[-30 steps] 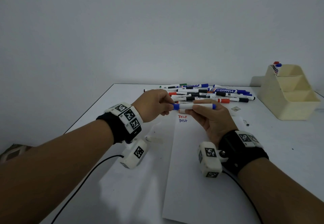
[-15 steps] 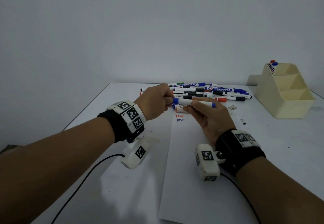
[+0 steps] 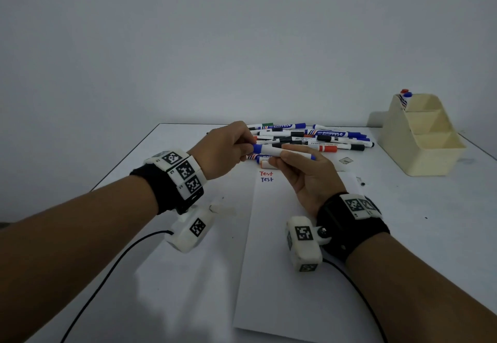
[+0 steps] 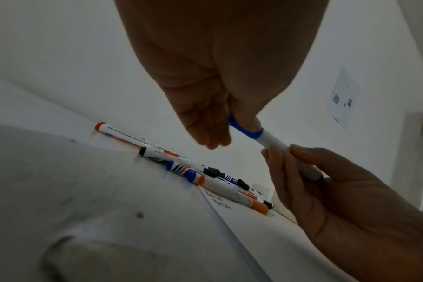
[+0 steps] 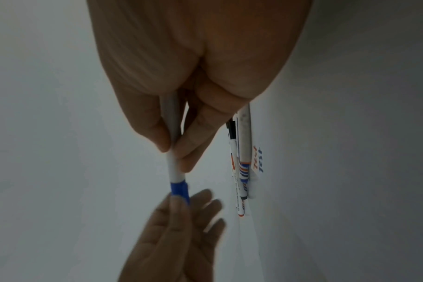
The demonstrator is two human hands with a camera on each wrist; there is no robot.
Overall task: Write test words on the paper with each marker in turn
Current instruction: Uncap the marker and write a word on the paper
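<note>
Both hands have drifted slightly up and toward the marker pile [image 3: 312, 138] since a second ago. Blue marker [image 3: 271, 150] held in the air above the top of the paper [image 3: 282, 248], long axis roughly left-right, cap end left. Left hand [image 3: 226, 149] pinches the blue cap [image 4: 246, 129]; right hand [image 3: 309, 176] pinches the white barrel between thumb and fingers [image 5: 157, 133]. "Test" written twice, red above blue.

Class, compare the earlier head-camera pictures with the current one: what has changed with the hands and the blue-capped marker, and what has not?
Little changed. Both hands lifted the blue-capped marker slightly and tilted it. The left hand still pinches its cap; the right hand still grips the barrel. The cap remains on. The paper, with two "Test" words, and the marker pile stayed put.
</note>
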